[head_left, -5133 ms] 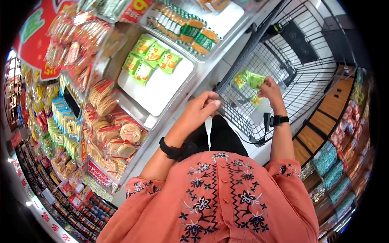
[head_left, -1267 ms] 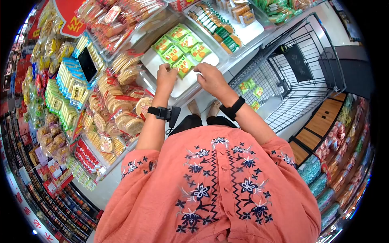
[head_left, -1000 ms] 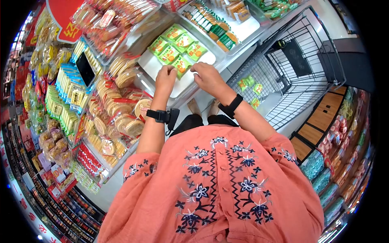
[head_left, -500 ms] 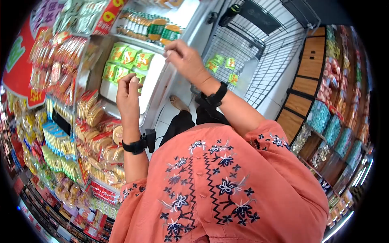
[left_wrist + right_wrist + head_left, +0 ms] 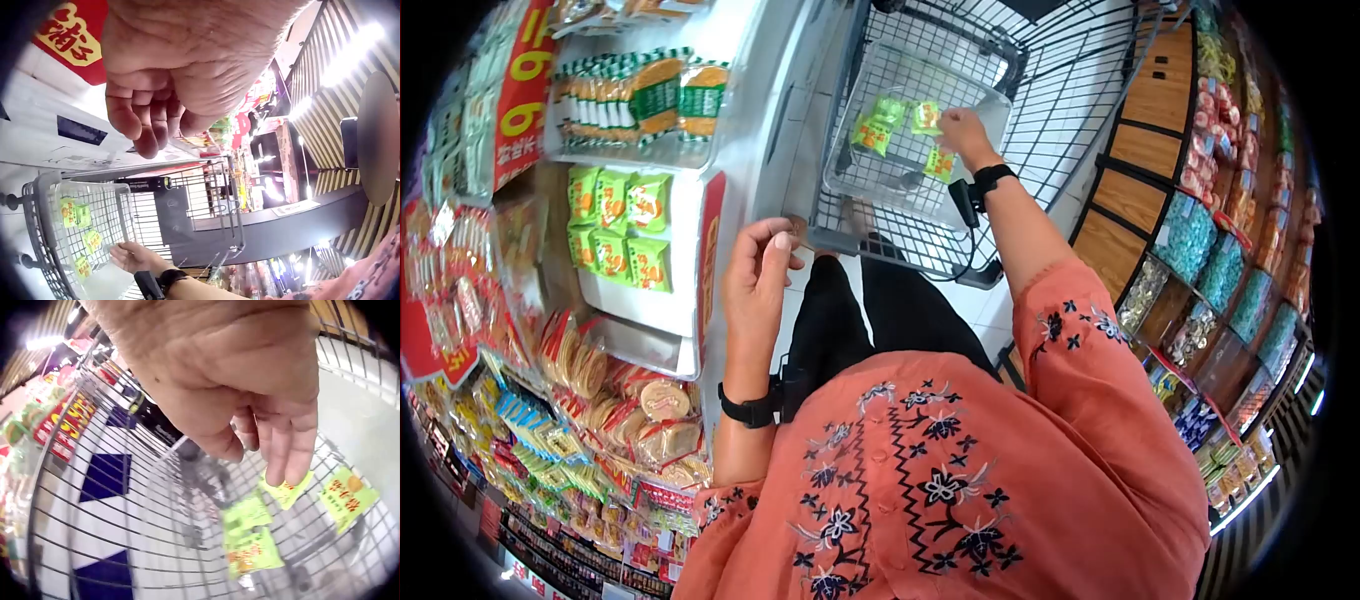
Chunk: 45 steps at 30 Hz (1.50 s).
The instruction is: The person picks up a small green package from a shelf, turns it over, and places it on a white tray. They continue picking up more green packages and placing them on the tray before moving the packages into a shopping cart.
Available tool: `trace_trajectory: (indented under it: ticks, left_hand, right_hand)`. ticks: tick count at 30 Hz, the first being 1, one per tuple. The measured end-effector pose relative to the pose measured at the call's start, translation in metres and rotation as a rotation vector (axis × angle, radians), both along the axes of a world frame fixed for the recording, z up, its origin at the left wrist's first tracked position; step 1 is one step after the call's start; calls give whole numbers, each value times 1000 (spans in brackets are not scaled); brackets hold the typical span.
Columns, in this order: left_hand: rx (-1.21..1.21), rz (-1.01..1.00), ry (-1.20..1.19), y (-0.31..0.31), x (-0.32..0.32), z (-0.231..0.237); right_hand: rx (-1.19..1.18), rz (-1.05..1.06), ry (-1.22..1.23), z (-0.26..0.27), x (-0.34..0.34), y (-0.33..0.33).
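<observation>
My left hand (image 5: 758, 270) hangs beside the display edge, fingers loosely bent and nothing in them; its palm side (image 5: 175, 81) fills the top of the left wrist view. Inside the cart, my right hand (image 5: 968, 138) is beside a green packet (image 5: 925, 117), with fingers relaxed. The right wrist view shows the fingers of that hand (image 5: 237, 394) over a packet (image 5: 294, 492); contact cannot be told. Other green packets (image 5: 872, 135) (image 5: 349, 499) lie on the cart floor. On the white display tray (image 5: 635, 308), several matching packets (image 5: 648, 262) stand in two rows.
The wire cart (image 5: 905, 248) stands right of the display. Wrapped green-and-orange snacks (image 5: 655, 92) fill the tray above, bagged round biscuits (image 5: 662, 400) lie below. Wooden cabinets (image 5: 1110, 237) and stocked shelves (image 5: 1185, 235) run along the right.
The head view has turned toward the cart. My right hand has moved from near the display into the cart. My left hand has drawn back from the packets on the tray.
</observation>
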State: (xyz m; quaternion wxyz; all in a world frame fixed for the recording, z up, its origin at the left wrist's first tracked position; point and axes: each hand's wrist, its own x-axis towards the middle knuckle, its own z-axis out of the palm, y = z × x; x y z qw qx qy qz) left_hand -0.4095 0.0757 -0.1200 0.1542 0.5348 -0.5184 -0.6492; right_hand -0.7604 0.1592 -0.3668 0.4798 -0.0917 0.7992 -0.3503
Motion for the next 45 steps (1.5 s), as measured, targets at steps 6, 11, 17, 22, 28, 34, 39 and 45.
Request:
trace_trajectory:
  ticks: [6, 11, 17, 22, 28, 34, 39, 45]
  left_hand:
    - [144, 18, -51, 10, -5, -32]
    - [206, -10, -67, 17, -12, -53]
    - [252, -27, -77, 22, -7, -66]
    - [245, -40, -87, 17, 1, -63]
    - [237, -25, -74, 21, 13, -68]
    - [208, -26, -50, 19, 24, -66]
    - [137, -21, -2, 13, 33, -53]
    - [91, -1, 23, 4, 46, -17]
  right_hand:
    - [369, 532, 254, -80, -5, 36]
    - [526, 720, 472, -80, 16, 38]
    - [559, 825, 524, -108, 16, 52]
    - [662, 836, 459, -92, 23, 41]
    - [616, 824, 431, -90, 28, 41]
    - [471, 624, 133, -91, 19, 43]
    - [373, 482, 30, -58, 29, 30]
    - [183, 246, -1, -28, 23, 26]
